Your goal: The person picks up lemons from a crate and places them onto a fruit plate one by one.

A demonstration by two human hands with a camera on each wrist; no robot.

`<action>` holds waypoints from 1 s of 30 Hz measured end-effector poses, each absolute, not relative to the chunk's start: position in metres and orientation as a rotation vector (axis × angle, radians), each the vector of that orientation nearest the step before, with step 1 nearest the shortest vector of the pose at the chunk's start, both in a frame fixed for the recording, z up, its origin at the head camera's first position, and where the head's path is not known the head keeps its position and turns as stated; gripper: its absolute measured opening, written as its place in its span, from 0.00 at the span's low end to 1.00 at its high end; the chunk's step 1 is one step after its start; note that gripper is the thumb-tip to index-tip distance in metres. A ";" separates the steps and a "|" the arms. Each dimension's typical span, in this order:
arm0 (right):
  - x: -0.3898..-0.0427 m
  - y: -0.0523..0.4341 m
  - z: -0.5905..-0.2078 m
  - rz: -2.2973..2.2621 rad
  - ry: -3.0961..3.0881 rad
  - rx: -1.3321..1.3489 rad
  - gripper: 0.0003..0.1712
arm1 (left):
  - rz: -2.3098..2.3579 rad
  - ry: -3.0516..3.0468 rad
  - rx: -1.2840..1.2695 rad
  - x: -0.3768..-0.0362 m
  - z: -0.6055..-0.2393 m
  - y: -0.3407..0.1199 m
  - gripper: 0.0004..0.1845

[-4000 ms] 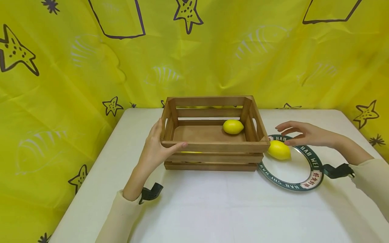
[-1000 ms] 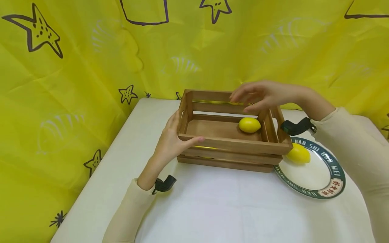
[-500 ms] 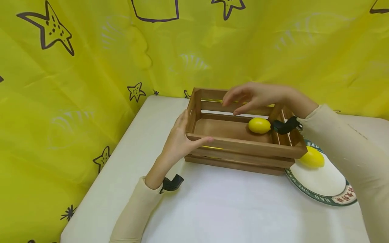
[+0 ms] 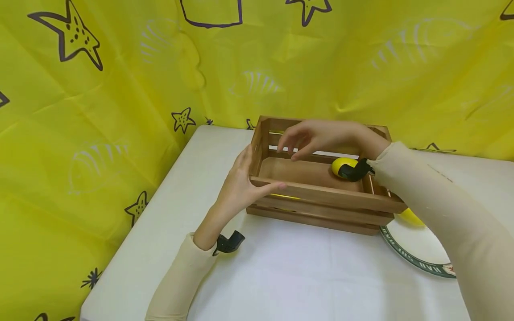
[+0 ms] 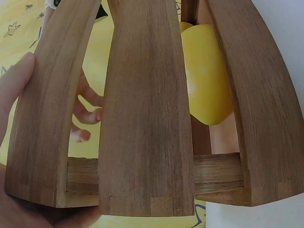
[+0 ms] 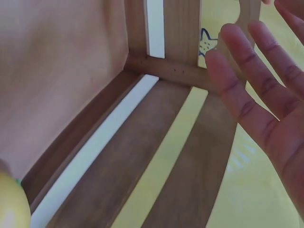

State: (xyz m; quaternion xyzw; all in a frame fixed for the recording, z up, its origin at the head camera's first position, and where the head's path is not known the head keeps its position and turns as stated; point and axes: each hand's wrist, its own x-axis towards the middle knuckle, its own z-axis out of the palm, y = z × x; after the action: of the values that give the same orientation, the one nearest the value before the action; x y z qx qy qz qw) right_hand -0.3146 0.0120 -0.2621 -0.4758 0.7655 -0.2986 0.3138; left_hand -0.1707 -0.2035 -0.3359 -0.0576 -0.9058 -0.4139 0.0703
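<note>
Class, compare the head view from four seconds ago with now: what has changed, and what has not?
The right hand has moved from beside the lemon on the plate leftward to the crate, holding nothing; its sleeve now partly hides that plate. Unchanged: the left hand grips the crate's left end, the lemon in the crate lies near its right end, and one stays on the plate.

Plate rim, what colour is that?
The rim is mostly dark green with white lettering, best seen in the head view.
</note>
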 end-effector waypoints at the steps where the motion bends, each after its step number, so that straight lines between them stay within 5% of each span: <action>1: -0.316 0.009 -0.263 -0.766 2.014 -1.272 0.16 | -1.246 -2.726 -0.173 -0.171 -0.336 -0.203 0.66; 30: -0.324 -0.012 -0.327 -0.485 1.766 -1.244 0.27 | -1.225 -2.699 -0.257 -0.171 -0.333 -0.210 0.61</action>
State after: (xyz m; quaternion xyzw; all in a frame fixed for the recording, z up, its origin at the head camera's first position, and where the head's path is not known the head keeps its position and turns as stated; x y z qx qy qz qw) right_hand -0.3236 -0.0124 -0.3266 -0.5025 0.7135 -0.1959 0.4472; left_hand -0.1711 -0.2102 -0.3328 -0.0861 -0.9040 -0.4104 0.0831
